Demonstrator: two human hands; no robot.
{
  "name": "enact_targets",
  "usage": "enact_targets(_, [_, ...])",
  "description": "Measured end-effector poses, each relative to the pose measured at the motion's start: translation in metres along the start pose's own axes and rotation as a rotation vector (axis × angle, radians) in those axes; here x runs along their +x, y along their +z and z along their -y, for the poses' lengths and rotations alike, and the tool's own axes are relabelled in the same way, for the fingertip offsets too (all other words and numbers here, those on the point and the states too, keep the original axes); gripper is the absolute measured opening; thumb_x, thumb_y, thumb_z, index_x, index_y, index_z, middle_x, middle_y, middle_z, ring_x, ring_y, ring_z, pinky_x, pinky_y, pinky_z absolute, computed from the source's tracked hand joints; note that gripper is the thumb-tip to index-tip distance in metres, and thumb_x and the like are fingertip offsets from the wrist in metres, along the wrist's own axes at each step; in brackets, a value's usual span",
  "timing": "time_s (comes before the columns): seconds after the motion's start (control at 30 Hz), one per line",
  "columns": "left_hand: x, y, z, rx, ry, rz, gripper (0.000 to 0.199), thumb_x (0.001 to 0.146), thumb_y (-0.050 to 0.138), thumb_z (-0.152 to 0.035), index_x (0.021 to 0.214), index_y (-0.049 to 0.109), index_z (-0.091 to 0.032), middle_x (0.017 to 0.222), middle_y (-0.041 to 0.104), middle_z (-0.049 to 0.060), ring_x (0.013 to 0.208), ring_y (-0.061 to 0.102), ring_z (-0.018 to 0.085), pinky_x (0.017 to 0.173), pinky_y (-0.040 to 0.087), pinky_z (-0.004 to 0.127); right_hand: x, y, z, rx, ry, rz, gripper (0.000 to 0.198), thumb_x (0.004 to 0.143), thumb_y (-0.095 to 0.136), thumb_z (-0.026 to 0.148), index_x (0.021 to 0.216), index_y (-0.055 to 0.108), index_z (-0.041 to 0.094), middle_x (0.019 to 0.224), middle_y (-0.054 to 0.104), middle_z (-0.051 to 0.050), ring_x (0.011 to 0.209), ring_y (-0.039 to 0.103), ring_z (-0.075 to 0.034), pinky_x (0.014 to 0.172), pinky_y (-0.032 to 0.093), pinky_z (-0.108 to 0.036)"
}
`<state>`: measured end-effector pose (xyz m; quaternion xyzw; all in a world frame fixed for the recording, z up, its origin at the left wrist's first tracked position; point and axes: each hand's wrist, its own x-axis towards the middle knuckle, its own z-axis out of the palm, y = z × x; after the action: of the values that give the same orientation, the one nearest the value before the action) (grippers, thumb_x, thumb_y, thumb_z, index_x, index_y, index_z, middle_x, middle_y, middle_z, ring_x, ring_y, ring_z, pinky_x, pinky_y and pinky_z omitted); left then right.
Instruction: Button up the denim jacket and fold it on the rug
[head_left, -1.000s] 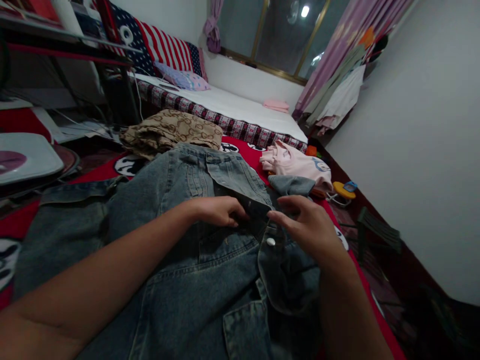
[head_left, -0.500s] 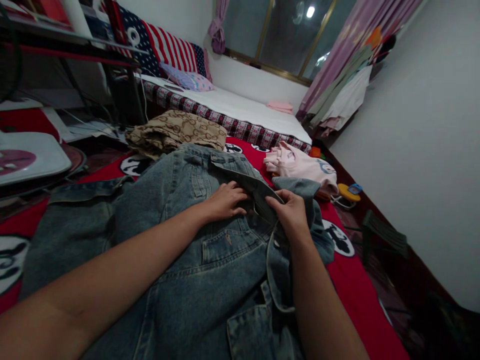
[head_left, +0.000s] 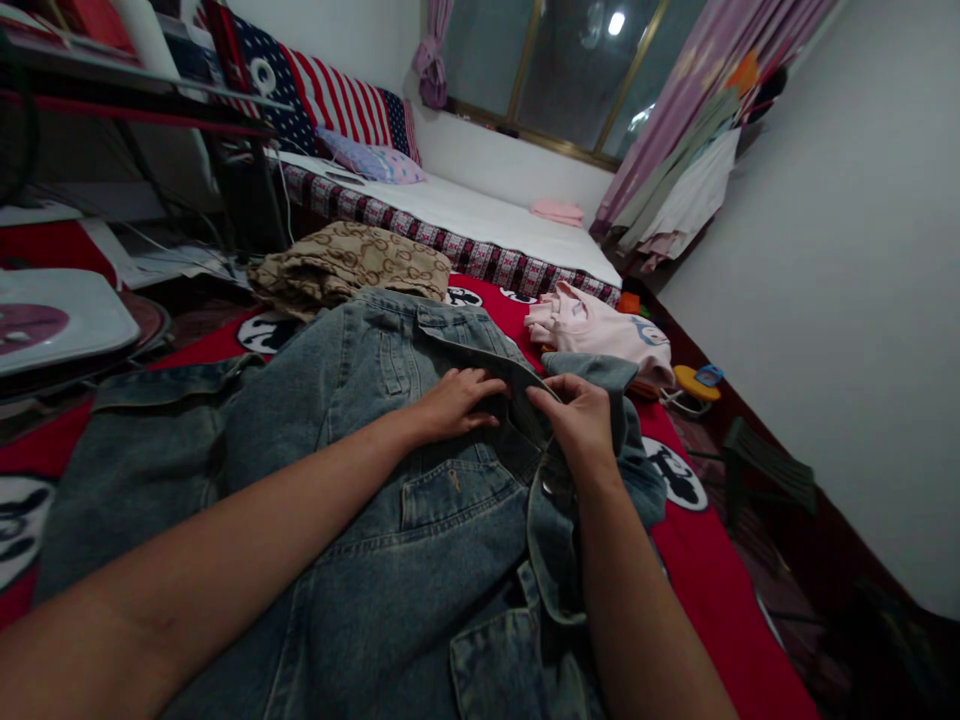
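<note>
A faded blue denim jacket (head_left: 390,590) lies spread out in front of me, its sleeve with cuff out to the left. My right hand (head_left: 581,415) pinches the jacket's front edge between thumb and fingers, lifting it a little. Close by on the left, my left hand (head_left: 459,403) rests on the denim with fingers stretched out, their tips touching the inner side of that edge. Its thumb is apart from the fingers. A buttoned chest pocket (head_left: 454,495) shows below my left hand. The right sleeve is bunched beyond my right wrist.
Under the jacket is a red cover (head_left: 697,570) with round black-and-white figures. Behind it lie a folded brown patterned cloth (head_left: 360,262) and a folded pink shirt (head_left: 600,335). Further off are a white-topped bed (head_left: 480,215), a desk (head_left: 135,110) and a dark green stool (head_left: 765,460).
My left hand's fingers have shifted slightly right along the front edge. My right hand keeps its pinch, and the view has moved only a little.
</note>
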<state>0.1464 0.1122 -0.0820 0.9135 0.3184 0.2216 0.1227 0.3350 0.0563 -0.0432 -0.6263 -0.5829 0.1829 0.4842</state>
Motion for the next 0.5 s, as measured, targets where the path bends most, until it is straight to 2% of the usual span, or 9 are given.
enact_targets(0.17, [0.004,0.003,0.003,-0.093,0.013,-0.066,0.028,0.082,0.067,-0.026,0.109,0.062,-0.022,0.110,0.059,0.006,0.106,0.055,0.024,0.089,0.041,0.036,0.000,0.001,0.000,0.063,0.018,-0.012,0.026,0.065,0.070,0.039,0.072,0.069,0.015,0.065,0.067,-0.003,0.059,0.057,-0.016,0.056,0.042,-0.026])
enact_targets(0.3, [0.005,0.007,0.005,-0.115,-0.006,-0.060,0.025,0.082,0.068,-0.029,0.104,0.063,-0.019,0.105,0.061,0.007,0.103,0.055,0.025,0.089,0.041,0.037,0.000,0.000,0.001,0.102,0.025,-0.022,0.026,0.065,0.071,0.039,0.071,0.069,0.015,0.063,0.066,-0.002,0.057,0.056,-0.015,0.055,0.041,-0.025])
enact_targets(0.5, [0.003,0.011,0.005,-0.097,0.088,-0.030,0.035,0.082,0.069,-0.032,0.116,0.063,-0.025,0.126,0.056,0.008,0.118,0.050,0.027,0.098,0.036,0.040,-0.001,0.000,0.004,0.155,0.047,-0.041,0.026,0.064,0.072,0.039,0.071,0.068,0.015,0.063,0.065,-0.002,0.055,0.055,-0.014,0.054,0.042,-0.025])
